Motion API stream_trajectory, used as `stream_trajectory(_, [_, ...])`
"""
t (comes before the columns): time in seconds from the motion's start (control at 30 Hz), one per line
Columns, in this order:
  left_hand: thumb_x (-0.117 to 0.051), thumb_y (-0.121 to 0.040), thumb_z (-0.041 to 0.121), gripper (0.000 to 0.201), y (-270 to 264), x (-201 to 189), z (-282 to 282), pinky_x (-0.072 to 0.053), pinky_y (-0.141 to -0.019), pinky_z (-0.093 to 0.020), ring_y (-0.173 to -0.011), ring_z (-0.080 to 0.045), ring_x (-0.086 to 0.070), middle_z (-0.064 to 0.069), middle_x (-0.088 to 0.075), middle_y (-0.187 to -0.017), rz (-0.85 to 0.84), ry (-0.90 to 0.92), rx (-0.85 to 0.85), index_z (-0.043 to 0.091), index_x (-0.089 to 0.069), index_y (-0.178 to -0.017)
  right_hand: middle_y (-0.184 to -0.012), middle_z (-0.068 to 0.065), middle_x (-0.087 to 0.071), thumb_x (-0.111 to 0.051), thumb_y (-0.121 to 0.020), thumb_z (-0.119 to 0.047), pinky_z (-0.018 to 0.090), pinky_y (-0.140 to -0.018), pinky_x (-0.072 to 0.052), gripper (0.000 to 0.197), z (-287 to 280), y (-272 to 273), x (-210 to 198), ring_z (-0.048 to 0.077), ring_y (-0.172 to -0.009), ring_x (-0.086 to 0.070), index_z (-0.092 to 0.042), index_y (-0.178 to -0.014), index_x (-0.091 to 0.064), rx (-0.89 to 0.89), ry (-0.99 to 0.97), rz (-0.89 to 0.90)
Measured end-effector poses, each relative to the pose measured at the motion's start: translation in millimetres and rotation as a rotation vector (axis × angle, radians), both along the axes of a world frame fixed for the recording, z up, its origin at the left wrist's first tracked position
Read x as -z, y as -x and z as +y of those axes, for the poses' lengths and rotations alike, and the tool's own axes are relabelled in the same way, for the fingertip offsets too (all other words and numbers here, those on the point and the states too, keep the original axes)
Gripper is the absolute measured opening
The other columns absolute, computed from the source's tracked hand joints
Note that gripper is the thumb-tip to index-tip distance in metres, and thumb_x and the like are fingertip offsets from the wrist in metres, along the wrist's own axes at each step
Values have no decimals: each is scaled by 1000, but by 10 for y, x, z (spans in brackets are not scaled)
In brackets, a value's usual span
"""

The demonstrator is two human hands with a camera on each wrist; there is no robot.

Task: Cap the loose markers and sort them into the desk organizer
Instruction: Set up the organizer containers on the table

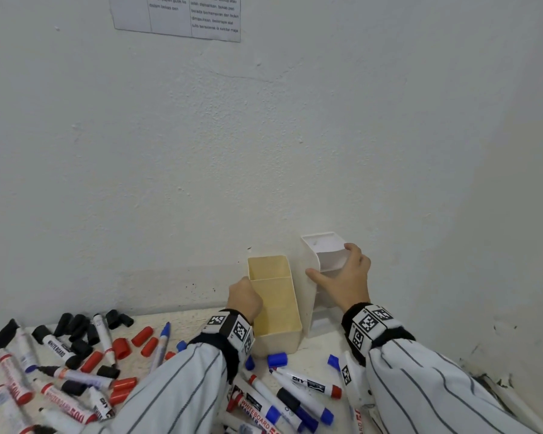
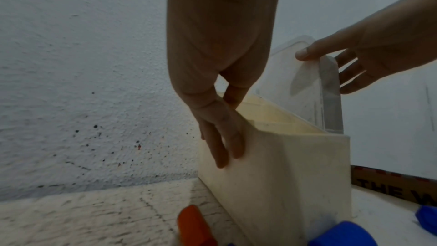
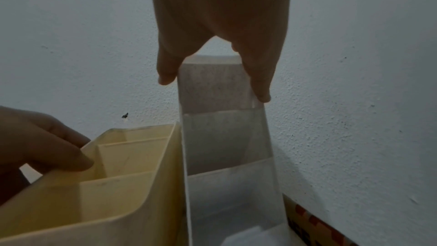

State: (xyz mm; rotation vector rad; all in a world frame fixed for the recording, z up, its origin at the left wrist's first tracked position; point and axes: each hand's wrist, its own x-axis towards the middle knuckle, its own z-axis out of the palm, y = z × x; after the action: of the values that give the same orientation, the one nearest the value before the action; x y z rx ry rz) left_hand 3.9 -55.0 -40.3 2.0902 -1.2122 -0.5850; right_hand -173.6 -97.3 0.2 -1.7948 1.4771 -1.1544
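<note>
Two desk organizers stand side by side against the wall: a cream one [image 1: 276, 308] with divided compartments and a taller white stepped one [image 1: 314, 277]. My left hand [image 1: 243, 297] pinches the cream organizer's [image 2: 272, 175] left wall, thumb inside and fingers [image 2: 227, 147] outside. My right hand [image 1: 342, 277] grips the white organizer [image 3: 224, 137] near its top, thumb on the left side and fingers [image 3: 260, 85] on the right. Both organizers hold nothing that I can see. Loose whiteboard markers [image 1: 308, 385] and red, blue and black caps [image 1: 141, 336] lie scattered on the table in front.
The white wall [image 1: 264, 151] rises right behind the organizers, with a printed sheet [image 1: 182, 14] taped high up. A blue cap [image 1: 277, 360] lies at the cream organizer's front. A cardboard edge [image 3: 319, 224] shows to the right of the white organizer.
</note>
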Motion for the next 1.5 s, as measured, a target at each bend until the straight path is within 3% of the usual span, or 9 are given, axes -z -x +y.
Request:
stream_trajectory(0.1, [-41, -91, 8, 29, -9, -39, 88, -46, -71, -27, -100, -30, -58, -17, -59, -115, 156, 34, 27, 6, -55, -116, -146, 11, -24, -83, -65, -28, 38, -108, -30, 110, -13, -8, 16, 27, -132, -30, -19, -146, -9, -38, -39, -24])
stream_trajectory(0.2, [-42, -88, 10, 27, 0, -77, 148, -56, -59, -36, -89, -33, -61, -14, -57, -108, 272, -9, 31, 22, -50, -112, -153, 9, -12, -83, -64, -24, 38, -112, -23, 120, -23, -17, 47, 26, -139, -22, -18, -148, 3, -64, -91, 8])
stream_trajectory(0.3, [-39, -86, 1, 33, -11, -78, 110, -58, -67, -47, -89, -36, -65, -19, -61, -107, 233, 2, 13, 11, -57, -112, -151, 12, -17, -84, -64, -19, 33, -109, -25, 120, -61, -42, 62, 25, -137, -24, -12, -147, 1, -38, -98, -28])
stream_trajectory(0.47, [-43, -84, -3, 30, -8, -25, 90, -57, -69, -43, -85, -35, -65, -22, -64, -99, 130, 69, -8, -1, -61, -107, -138, 16, -33, -87, -58, -25, 40, -103, -36, 117, -84, -142, 95, 30, -125, -38, -14, -143, -9, -19, -96, -49])
stream_trajectory(0.87, [-46, -90, 4, 36, -70, -48, 183, -58, -66, -40, -86, -29, -61, -15, -60, -108, 260, 79, 55, 11, -54, -124, -137, 17, -35, -86, -58, -32, 45, -104, -36, 112, -120, -206, 171, 33, -126, -37, -6, -140, -15, 88, -70, 10])
stream_trajectory(1.1, [-49, -90, 5, 35, -71, -2, 226, -57, -72, -38, -79, -26, -59, -1, -53, -74, 279, 142, 42, 6, -55, -124, -141, 17, -28, -84, -63, -28, 47, -104, -32, 112, -133, -220, 160, 36, -129, -31, -8, -142, -8, 77, -101, 14])
stream_trajectory(1.2, [-52, -88, 5, 32, -87, 8, 244, -58, -73, -41, -84, -27, -63, -10, -63, -93, 287, 137, 75, 11, -59, -118, -141, 17, -26, -83, -64, -26, 47, -104, -32, 112, -129, -239, 182, 37, -129, -30, -10, -143, -5, 74, -101, -10])
stream_trajectory(1.3, [-52, -88, 2, 42, -109, 35, 254, -56, -81, -43, -98, -31, -61, -18, -60, -115, 275, 143, 70, 8, -52, -130, -145, 17, -24, -83, -65, -28, 47, -106, -30, 116, -127, -228, 199, 37, -131, -28, -11, -145, -1, 64, -101, -12])
stream_trajectory(1.5, [-56, -88, 5, 41, -123, 74, 236, -56, -73, -35, -88, -23, -59, -8, -53, -99, 298, 136, -6, 7, -46, -127, -150, 20, -14, -83, -65, -33, 50, -113, -22, 127, -137, -204, 215, 37, -137, -21, -16, -146, 13, 33, -131, -12])
